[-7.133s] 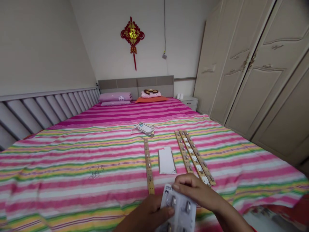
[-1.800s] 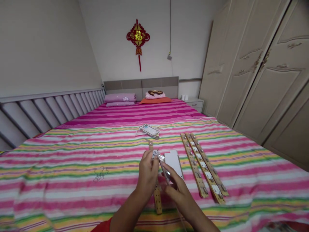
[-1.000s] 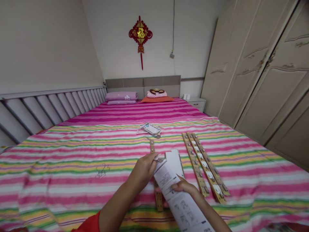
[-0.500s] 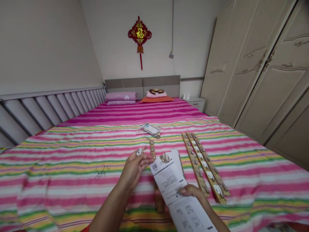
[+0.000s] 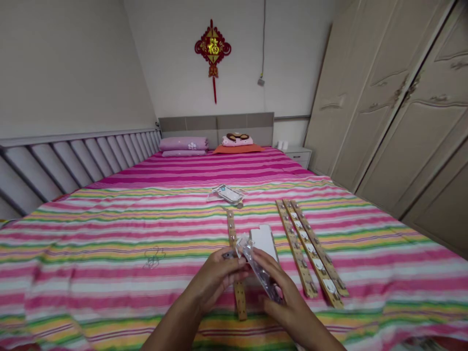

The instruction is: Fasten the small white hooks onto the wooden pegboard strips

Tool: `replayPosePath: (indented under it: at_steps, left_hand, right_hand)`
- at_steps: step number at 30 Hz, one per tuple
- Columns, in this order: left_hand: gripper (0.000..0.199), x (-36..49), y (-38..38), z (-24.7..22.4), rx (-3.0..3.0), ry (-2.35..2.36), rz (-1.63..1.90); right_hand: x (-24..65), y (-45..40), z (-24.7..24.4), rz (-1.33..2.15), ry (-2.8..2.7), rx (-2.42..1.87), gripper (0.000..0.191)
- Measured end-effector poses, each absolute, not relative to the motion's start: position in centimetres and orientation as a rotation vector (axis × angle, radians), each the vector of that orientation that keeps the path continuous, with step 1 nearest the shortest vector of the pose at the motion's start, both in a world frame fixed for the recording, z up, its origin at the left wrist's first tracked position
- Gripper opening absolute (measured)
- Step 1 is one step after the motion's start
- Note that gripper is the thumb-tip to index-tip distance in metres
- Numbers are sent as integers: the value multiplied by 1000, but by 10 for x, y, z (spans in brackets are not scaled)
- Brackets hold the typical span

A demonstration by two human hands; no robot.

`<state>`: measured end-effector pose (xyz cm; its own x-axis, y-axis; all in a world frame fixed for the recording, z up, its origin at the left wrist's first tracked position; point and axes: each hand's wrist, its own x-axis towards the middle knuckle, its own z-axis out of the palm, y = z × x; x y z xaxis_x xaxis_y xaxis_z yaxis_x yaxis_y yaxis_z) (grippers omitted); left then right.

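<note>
My right hand (image 5: 283, 292) is closed around a clear plastic packet (image 5: 261, 273), held tilted over the bed. At the packet's upper end, my left hand (image 5: 215, 275) has its fingers pinched on a small dark piece (image 5: 229, 254), too small to name. Beneath the hands a wooden strip (image 5: 240, 302) with metal fittings lies lengthwise, partly covered by them. Just behind my right hand is a white card (image 5: 263, 240). Three more wooden strips lie side by side to the right; the middle strip (image 5: 310, 247) carries white round pieces.
A clear package (image 5: 229, 193) lies farther up the striped bedspread (image 5: 109, 273). Thin tangled thread (image 5: 154, 257) is at the left. Folded bedding (image 5: 185, 145) rests by the headboard, a slatted rail (image 5: 87, 158) runs along the left, and a wardrobe (image 5: 387, 122) stands right.
The printed paper has gone from view in front of my right hand, which now holds the clear packet. My left hand has moved right and down to meet it.
</note>
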<state>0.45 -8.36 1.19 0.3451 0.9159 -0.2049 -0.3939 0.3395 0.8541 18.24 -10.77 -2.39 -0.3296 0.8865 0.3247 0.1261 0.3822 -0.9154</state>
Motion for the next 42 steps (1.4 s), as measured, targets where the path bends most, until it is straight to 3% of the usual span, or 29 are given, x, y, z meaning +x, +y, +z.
replayPosePath:
  at_steps: [3,8,16,22,29,33,38,42]
  left_hand:
    - [37,5,-88,10,810,741,976]
    - [21,4,-87,4,811,843,1127]
    - [22,1,-79,9,1129,969,1032]
    - [16,-7,-82,14,1303,889,1065]
    - [16,0,-85,5,888,570,1090]
    - [21,5,-87,5,816,514,1125]
    - [16,4,-88,9,1000,764,1245]
    - [29,1,-90,13,1254,979,1273]
  right_hand:
    - [181,-107,-27,887,-1810,-971,81]
    - [183,-106,-32,736,-1922,-1034,84]
    - [180,-104,-33,506,-2030,-1088,84]
    - [182,-112,-31,1134,-1762,-787,75]
    - [183,-104,-43,1780,-1314,-447,77]
    - [183,-95,-53,1977,-1184,-401,67]
    - [193,-89,-61,2112,-1090,-458,72]
    - [194,-89,-63,2105,-1072,-444,68]
